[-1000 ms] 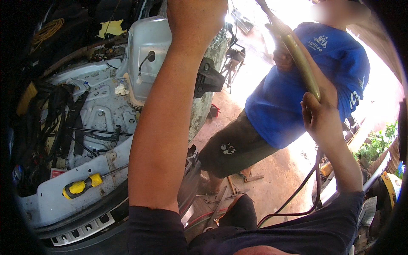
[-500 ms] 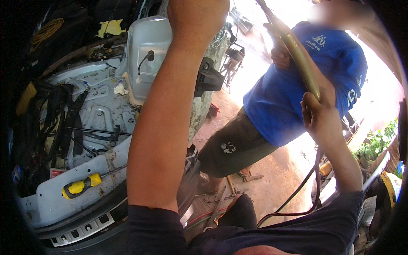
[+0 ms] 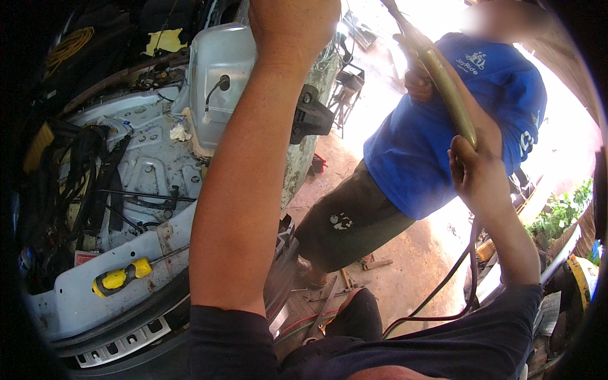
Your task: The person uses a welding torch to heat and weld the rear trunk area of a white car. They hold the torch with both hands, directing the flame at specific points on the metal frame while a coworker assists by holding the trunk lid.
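Observation:
My right hand [image 3: 478, 168] is closed around the lower end of a long brass-coloured gas torch handle [image 3: 448, 95]. The torch slants up to the left, and its tip runs out past the top edge. A dark hose and a reddish hose [image 3: 474, 272] drop from under this hand toward the floor. My left arm stretches straight up over the car's edge. Only the back of my left hand [image 3: 294, 28] shows at the top of the picture; its fingers are hidden, so whatever it touches cannot be made out.
Left lies an open car body [image 3: 149, 168] with loose wiring. A yellow-and-black screwdriver [image 3: 120, 277] rests on its sill. A black bracket [image 3: 310, 115] juts out beside my left forearm. Close in front stands a person in a blue shirt [image 3: 443, 133]. Wooden pieces [image 3: 378, 265] and hoses lie on the floor.
Almost nothing differs. The person in blue has shifted very slightly; both my arms and the torch hold nearly the same place.

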`<state>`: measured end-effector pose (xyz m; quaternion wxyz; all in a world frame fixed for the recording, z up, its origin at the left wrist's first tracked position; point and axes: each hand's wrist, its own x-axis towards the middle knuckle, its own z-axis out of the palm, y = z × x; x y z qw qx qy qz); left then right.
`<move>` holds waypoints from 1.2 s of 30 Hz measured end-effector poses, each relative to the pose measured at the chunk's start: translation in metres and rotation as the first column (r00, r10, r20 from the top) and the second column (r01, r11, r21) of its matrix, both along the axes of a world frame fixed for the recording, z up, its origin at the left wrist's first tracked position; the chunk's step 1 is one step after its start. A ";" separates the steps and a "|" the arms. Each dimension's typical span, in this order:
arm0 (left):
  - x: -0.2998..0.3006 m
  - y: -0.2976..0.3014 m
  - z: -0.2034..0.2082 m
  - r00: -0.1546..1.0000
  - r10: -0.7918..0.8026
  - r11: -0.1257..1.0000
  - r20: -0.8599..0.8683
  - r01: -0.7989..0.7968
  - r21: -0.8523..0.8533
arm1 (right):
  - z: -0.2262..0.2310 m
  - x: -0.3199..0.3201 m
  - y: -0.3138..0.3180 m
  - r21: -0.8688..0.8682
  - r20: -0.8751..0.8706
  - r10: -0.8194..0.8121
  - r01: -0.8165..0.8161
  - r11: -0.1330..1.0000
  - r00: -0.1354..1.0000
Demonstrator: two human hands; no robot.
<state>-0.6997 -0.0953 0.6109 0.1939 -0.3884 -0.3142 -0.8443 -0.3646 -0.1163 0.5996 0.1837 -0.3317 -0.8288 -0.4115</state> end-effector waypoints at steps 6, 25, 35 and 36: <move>0.000 0.000 0.000 1.000 0.004 1.000 -0.004 -0.004 -0.025 | 0.003 0.000 0.003 0.031 0.043 0.035 -0.036 0.999 0.998; -0.003 0.001 -0.001 0.999 0.045 0.998 0.007 -0.045 -0.051 | 0.018 -0.041 -0.020 -0.070 -0.078 0.303 -0.308 0.949 0.950; -0.003 0.003 0.001 0.997 0.079 0.997 0.024 -0.079 -0.028 | 0.009 -0.006 -0.001 0.018 0.072 0.151 -0.152 0.988 0.986; -0.003 0.003 0.000 0.997 0.078 0.997 0.025 -0.078 -0.018 | 0.009 -0.005 0.000 0.016 0.067 0.149 -0.150 0.989 0.987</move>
